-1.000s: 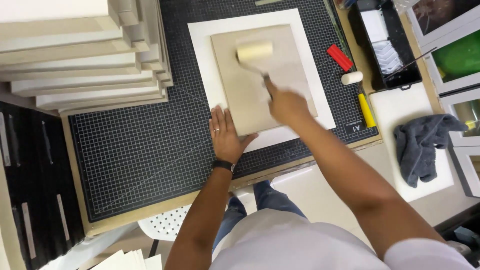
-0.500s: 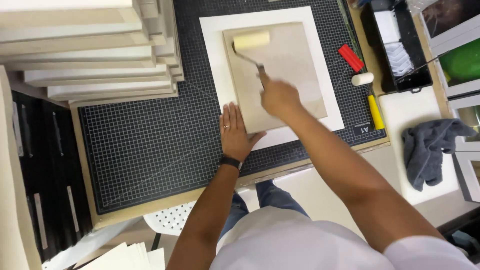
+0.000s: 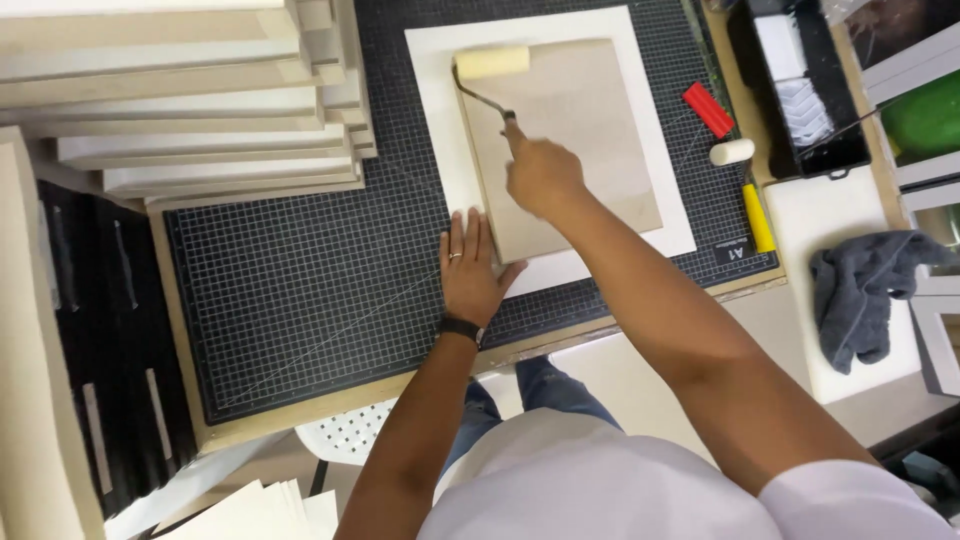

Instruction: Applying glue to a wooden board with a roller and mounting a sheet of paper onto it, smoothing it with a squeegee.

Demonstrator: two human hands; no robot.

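At the near-left corner of the flat grey-brown cardboard panel — left hand pressed flat, fingers spread. Further up the panel, right hand fist-gripped on the handle of the yellow foam roller — roller at the panel's far-left corner.

Bright, even light falls from overhead, with no dim corners. Shadows are soft and short: a faint one lies under the right hand on the tan board, another beside the left hand. The white sheet toward 12 o'clock is nearly washed out, and a mild sheen sits on the black tray at 1 o'clock. The cutting mat grid stays crisp. The stacked boards at 10 o'clock bow outward from wide-angle distortion, and the white shirt at 6 o'clock is soft.
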